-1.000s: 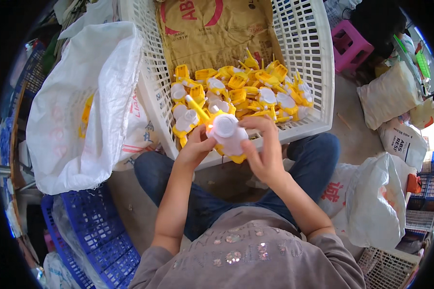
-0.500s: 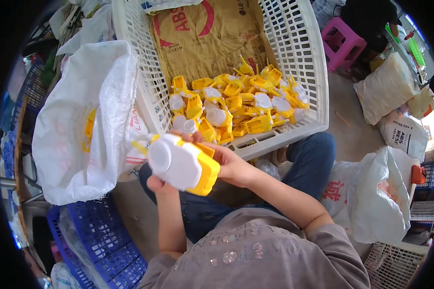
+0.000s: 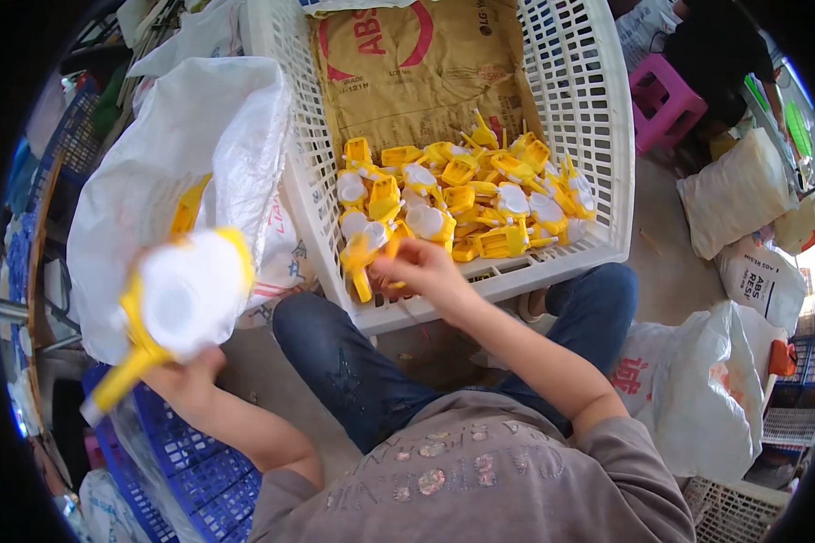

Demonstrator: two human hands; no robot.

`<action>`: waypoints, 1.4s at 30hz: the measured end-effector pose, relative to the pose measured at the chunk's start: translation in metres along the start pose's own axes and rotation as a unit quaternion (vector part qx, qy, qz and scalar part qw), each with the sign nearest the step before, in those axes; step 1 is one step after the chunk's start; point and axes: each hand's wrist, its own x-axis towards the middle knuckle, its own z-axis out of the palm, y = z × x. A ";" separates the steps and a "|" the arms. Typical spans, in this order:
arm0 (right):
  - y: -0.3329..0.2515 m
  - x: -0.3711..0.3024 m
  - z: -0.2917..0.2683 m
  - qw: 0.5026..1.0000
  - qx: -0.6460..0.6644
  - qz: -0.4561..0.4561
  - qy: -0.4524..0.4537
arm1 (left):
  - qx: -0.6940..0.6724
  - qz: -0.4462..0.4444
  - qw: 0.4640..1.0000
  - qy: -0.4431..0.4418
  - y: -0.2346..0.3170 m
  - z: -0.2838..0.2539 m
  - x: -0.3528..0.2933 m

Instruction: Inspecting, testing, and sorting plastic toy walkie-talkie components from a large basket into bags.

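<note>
Head view: your left hand (image 3: 186, 385) grips one blurred white-and-yellow plastic piece (image 3: 186, 299) (lower left); your right hand (image 3: 421, 267) pinches one yellow plastic part (image 3: 364, 258) at the white lattice basket (image 3: 589, 154).

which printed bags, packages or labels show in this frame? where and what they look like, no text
Brown paper sack: flat in the white basket, tan with red print.
White plastic bag: person's left, open, yellow parts inside.
White sack: far right on the floor, dark print.
Plain cream sack: right, above it.
White bag: lower right, red print.
Printed sheet: between bag and basket, red and blue marks.
</note>
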 end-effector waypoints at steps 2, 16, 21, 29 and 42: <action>0.015 0.022 -0.032 0.991 0.106 0.012 0.086 | 0.142 -0.031 0.989 0.040 -0.003 -0.006 0.029; 0.008 0.053 -0.053 0.974 0.151 -0.036 0.166 | 0.282 -0.174 0.889 -0.314 -0.115 0.171 -0.032; 0.010 0.009 -0.082 0.967 0.185 -0.035 0.172 | 0.350 -0.204 0.825 -0.393 -0.143 0.198 -0.040; 0.004 -0.038 -0.088 0.967 0.194 -0.035 0.161 | 0.393 -0.237 0.803 -0.381 -0.198 0.218 -0.045; -0.024 -0.080 -0.226 0.954 0.098 -0.100 0.265 | -0.077 -0.350 0.808 -0.469 -0.064 0.189 -0.056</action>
